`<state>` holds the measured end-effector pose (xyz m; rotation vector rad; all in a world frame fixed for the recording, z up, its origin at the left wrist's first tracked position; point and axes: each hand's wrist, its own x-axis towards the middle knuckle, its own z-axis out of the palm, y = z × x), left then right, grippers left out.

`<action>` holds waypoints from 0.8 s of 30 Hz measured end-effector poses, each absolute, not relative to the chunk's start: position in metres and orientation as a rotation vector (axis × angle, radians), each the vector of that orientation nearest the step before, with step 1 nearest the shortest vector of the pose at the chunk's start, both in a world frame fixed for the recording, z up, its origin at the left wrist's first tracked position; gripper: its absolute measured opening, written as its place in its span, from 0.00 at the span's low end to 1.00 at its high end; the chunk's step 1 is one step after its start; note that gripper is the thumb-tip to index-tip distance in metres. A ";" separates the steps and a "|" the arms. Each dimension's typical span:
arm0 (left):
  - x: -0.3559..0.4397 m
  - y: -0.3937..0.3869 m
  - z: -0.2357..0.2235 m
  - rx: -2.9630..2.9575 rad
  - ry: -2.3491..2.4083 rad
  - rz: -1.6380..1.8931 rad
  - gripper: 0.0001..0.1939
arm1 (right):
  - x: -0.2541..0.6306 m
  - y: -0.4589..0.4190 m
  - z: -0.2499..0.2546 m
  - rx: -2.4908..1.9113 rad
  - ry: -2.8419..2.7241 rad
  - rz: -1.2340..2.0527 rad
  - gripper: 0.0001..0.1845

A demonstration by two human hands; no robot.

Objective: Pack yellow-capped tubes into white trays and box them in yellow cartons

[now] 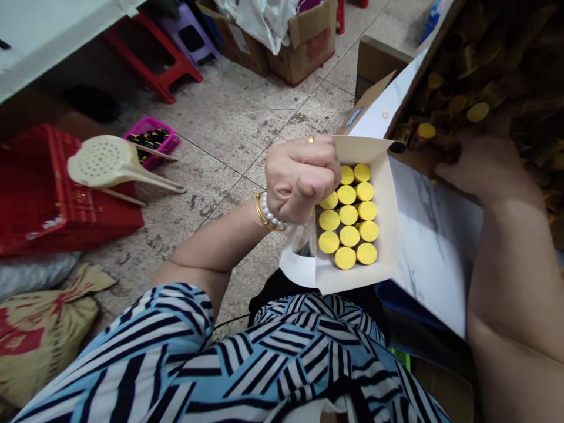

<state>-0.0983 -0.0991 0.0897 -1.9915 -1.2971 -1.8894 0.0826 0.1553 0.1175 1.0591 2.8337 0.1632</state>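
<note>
The left hand (pixel 302 176) was curled into a tight fist, thumb folded across the fingers, above a corner of an open white carton (pixel 388 235). A clear plastic film (pixel 304 241) showed just below the fist (whether the fist gripped it, I could not tell). A gold ring (pixel 309 139) sat on one finger, and a pearl bracelet (pixel 269 211) circled the wrist. The carton lay just in front of the person's striped blouse (pixel 176 352), packed with rows of yellow caps (pixel 349 214) facing up. The right hand (pixel 480 170) lay low and loosely spread, its fingers touching loose yellow-capped bottles (pixel 423 134) in a brown cardboard box (pixel 420 76). A marble-patterned white board (pixel 434 247) lay between the carton and the right arm. No writing could be read: a small blue label (pixel 352 116) on a flap was too small, and the red printing on a sack (pixel 39 335) on the floor was too creased and cut off. A red plastic basket (pixel 57 194) sat on the tiled floor nearby.
</note>
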 end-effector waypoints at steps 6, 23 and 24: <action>-0.095 -0.099 0.093 -1.959 -1.244 -1.935 0.36 | 0.073 0.135 0.137 0.875 2.645 0.154 0.19; -0.091 -0.099 0.098 -1.950 -1.090 -1.921 0.34 | 0.075 -0.004 0.173 -0.289 2.567 -1.515 0.15; -0.092 -0.099 0.096 -1.959 -1.087 -1.918 0.33 | 0.074 -0.008 0.169 -0.329 2.595 -1.474 0.14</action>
